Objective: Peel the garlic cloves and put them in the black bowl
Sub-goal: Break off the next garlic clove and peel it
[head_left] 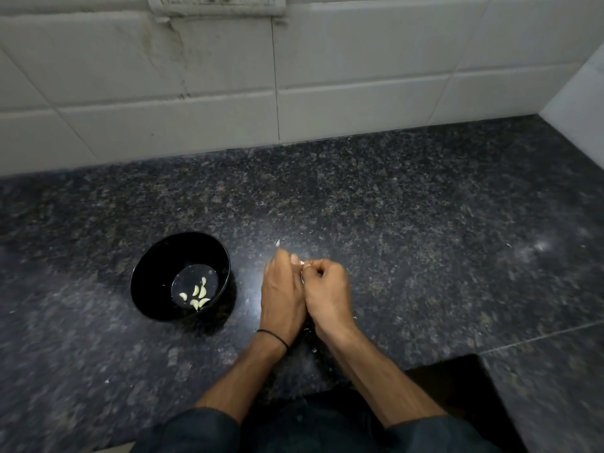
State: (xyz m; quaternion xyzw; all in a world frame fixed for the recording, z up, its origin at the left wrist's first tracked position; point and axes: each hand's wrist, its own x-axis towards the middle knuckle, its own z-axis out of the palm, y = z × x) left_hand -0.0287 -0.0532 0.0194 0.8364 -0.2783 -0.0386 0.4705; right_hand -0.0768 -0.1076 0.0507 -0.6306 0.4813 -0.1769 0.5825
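The garlic clove [302, 263], a pale sliver, is pinched between the curled fingers of the left hand [282, 289] and the right hand [327, 286]; its long axis is hidden. The black bowl [156, 267], holding peeled cloves [197, 294], lies at nine o'clock from them, nearest the left hand.

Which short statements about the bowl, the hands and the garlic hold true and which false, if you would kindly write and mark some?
1. The black bowl holds several peeled cloves. True.
2. The bowl stands right of the hands. False: it stands left of them.
3. The left hand and right hand pinch a garlic clove between them above the counter. True.
4. A band circles the right wrist. False: the black band is on the left wrist.
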